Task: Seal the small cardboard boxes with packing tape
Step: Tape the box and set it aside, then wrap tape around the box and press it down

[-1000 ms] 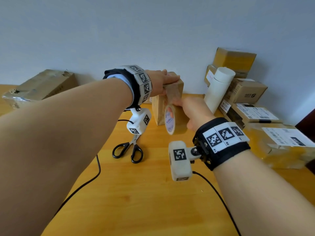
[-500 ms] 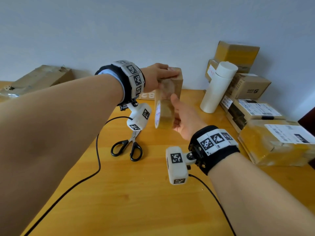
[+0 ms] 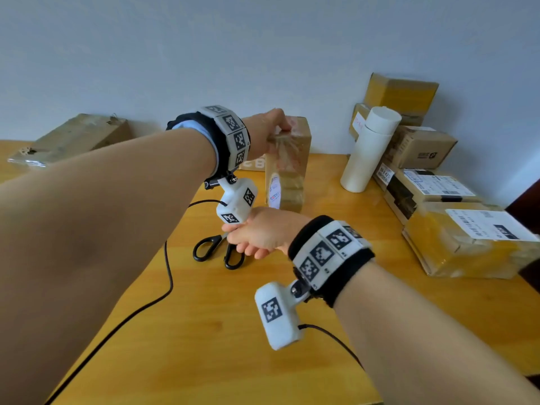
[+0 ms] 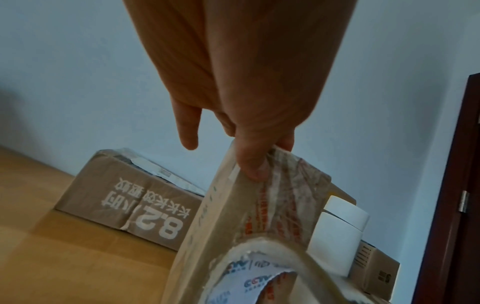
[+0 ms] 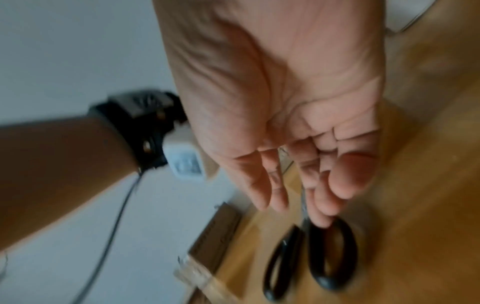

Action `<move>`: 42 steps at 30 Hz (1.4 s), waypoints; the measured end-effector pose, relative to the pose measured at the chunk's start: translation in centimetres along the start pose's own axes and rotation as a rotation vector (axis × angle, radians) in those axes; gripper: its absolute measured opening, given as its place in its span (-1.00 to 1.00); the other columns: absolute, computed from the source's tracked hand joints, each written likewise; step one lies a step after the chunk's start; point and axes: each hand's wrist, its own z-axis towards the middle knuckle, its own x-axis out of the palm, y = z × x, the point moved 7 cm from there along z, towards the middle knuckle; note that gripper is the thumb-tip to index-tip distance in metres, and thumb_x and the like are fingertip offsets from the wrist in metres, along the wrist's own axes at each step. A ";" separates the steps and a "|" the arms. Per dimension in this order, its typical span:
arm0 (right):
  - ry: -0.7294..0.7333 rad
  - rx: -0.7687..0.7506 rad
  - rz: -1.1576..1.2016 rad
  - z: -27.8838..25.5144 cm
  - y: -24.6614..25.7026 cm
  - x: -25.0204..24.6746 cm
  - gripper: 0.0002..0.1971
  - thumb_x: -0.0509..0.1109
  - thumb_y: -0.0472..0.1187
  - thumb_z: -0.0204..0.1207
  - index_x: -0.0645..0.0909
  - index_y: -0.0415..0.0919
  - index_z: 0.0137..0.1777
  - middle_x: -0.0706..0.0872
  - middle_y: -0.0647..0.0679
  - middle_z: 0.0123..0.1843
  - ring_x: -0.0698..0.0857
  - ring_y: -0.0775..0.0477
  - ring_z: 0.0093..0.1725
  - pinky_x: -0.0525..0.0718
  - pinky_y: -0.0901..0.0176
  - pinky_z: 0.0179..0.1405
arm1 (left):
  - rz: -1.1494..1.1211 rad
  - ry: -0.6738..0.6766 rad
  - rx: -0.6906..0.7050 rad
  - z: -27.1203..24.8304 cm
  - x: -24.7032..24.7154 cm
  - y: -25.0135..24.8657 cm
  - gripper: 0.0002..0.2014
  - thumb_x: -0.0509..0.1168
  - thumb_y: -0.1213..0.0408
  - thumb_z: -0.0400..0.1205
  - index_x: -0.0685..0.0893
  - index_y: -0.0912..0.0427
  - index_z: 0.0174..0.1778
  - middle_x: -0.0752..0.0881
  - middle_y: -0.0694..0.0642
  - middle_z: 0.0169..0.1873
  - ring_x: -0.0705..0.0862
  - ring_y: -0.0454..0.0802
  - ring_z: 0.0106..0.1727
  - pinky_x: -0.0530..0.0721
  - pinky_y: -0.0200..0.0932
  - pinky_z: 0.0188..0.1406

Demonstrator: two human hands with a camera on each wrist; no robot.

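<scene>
Stood the small cardboard box (image 3: 287, 159) upright on the wooden table (image 3: 204, 331), pinned from above by the left hand (image 3: 268, 133), thumb pressing the tape end to the top edge so the strip held. Left the tape roll (image 3: 274, 192) hanging against the near face. Reached the right hand (image 3: 257, 233), fingers loosely extended and empty, toward the black scissors (image 3: 219, 251), probably to cut the strip.

The small cardboard box (image 3: 287, 159) is brown under clear tape (image 4: 275, 207) printed with red lettering. The tape roll (image 3: 274, 192) has a white core with blue and red print. The scissors (image 3: 219, 251) have black handles. The surface (image 3: 204, 331) is honey-yellow wood grain. Both wristbands (image 3: 330, 255) are black, with white black-patterned squares. The tube (image 3: 369, 150) is white.
</scene>
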 end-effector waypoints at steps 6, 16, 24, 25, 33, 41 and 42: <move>-0.015 0.096 -0.262 1.1 0.5 1.1 -0.67 0.21 -0.06 0.74 0.58 -0.20 0.37 0.58 -0.12 -0.07 0.61 -0.08 -0.28 0.65 0.15 -0.24 | 0.144 -0.037 -0.088 -0.6 -0.3 1.0 -0.46 0.20 0.36 0.72 0.36 -0.39 0.45 0.38 0.12 0.35 0.44 0.20 0.29 0.51 0.07 0.12; -0.180 0.113 -0.580 0.8 0.3 -0.4 -0.56 0.47 0.21 0.59 0.48 -0.18 -0.14 0.66 -0.07 -0.19 0.69 -0.16 -0.16 0.77 -0.03 0.05 | -0.401 0.074 -0.282 -2.4 -0.7 -1.1 -0.58 0.10 0.38 0.71 0.53 -0.21 0.36 0.77 0.22 -0.11 0.75 0.08 -0.38 0.59 -0.28 -0.60; -0.127 0.081 -0.949 -0.3 -0.9 -1.1 -0.81 0.45 -0.14 0.54 0.54 -0.18 -0.23 0.61 -0.03 -0.37 0.58 -0.04 -0.41 0.72 0.06 -0.24 | -0.616 0.172 -0.323 -2.4 0.9 -1.7 -0.55 0.35 0.39 0.66 0.41 -0.06 0.38 0.72 0.16 -0.18 0.66 0.05 -0.38 0.62 -0.23 -0.47; -0.093 0.098 -0.897 -0.9 -1.1 -1.8 -0.88 0.44 -0.17 0.54 0.63 -0.22 -0.14 0.68 -0.04 -0.33 0.62 -0.05 -0.41 0.76 0.05 -0.20 | -0.599 0.165 -0.306 -2.4 1.0 -1.4 -0.46 0.42 0.43 0.61 0.40 -0.14 0.38 0.74 0.16 -0.11 0.69 0.03 -0.32 0.65 -0.17 -0.37; -0.021 0.175 -0.373 -7.2 -2.6 -9.2 -0.73 0.54 -0.32 0.56 0.74 -0.13 0.23 0.80 -0.01 -0.17 0.73 0.01 -0.16 0.78 0.12 0.00 | -0.594 0.124 -0.270 -2.8 1.0 -0.1 -0.39 0.50 0.38 0.56 0.43 -0.33 0.34 0.79 0.02 -0.03 0.82 -0.04 -0.03 0.76 0.15 0.18; -0.223 0.082 0.104 -10.3 -1.9 -14.8 -0.52 0.64 -0.15 0.24 0.73 -0.20 0.20 0.72 -0.10 -0.12 0.67 0.07 -0.22 0.72 0.32 -0.30 | -0.474 0.095 -0.243 -2.7 0.6 0.3 -0.35 0.48 0.31 0.58 0.42 -0.39 0.45 0.71 0.07 0.10 0.75 0.20 0.14 0.77 0.27 0.13; -0.247 0.092 0.105 -10.3 -2.1 -15.3 -0.47 0.64 -0.09 0.21 0.73 -0.21 0.21 0.70 -0.12 -0.10 0.65 0.07 -0.22 0.72 0.33 -0.31 | -0.464 0.098 -0.241 -2.6 0.6 0.3 -0.34 0.48 0.31 0.58 0.42 -0.40 0.45 0.71 0.06 0.09 0.75 0.20 0.12 0.77 0.27 0.13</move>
